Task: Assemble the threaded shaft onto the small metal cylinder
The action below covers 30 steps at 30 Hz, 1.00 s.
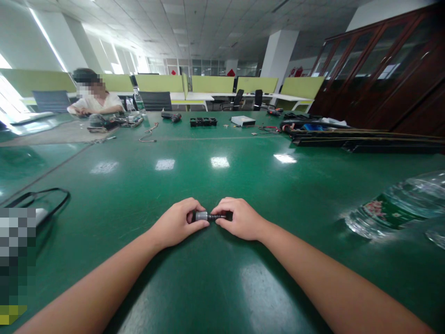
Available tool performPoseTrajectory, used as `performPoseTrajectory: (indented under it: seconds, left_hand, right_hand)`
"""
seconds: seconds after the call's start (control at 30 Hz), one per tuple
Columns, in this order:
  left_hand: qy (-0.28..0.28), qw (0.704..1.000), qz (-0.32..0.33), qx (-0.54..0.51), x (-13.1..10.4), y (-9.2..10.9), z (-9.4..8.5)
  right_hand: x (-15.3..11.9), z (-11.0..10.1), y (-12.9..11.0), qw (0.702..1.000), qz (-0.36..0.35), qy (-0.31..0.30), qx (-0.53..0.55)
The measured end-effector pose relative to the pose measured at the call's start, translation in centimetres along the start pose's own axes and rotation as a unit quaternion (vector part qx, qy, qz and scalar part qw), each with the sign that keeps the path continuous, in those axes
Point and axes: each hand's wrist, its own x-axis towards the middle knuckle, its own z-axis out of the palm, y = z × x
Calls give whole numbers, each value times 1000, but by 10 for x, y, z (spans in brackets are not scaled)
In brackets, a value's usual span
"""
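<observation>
On the green tabletop [194, 260], straight in front of me, lies a small silver cylinder with a thin dark ribbed shaft [202, 216] pointing right. My left hand [178, 221] is closed on the silver cylinder, thumb nearest me and fingers on the far side. Around the ribbed shaft, the thumb and fingers of my right hand [239, 219] curl in a pinch. The two hands face each other with a narrow gap between their fingertips. Both ends of the part are partly hidden by my fingers, so its exact kind is unclear.
A water bottle [392, 206] lies on its side at right. Black strips [365, 138] are stacked at the far right. Across the table are a power drill [171, 117], a black slotted part [203, 122] and a white box [243, 121]. Another person [99, 99] sits far left.
</observation>
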Motion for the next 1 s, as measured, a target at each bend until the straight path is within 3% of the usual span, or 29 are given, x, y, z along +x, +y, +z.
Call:
performPoseTrajectory:
  seconds: [1.0]
  left_hand:
    - [3,1000,6,3,0,-1,1]
  right_hand:
    - [0,-3,0,1000,5,7,-19]
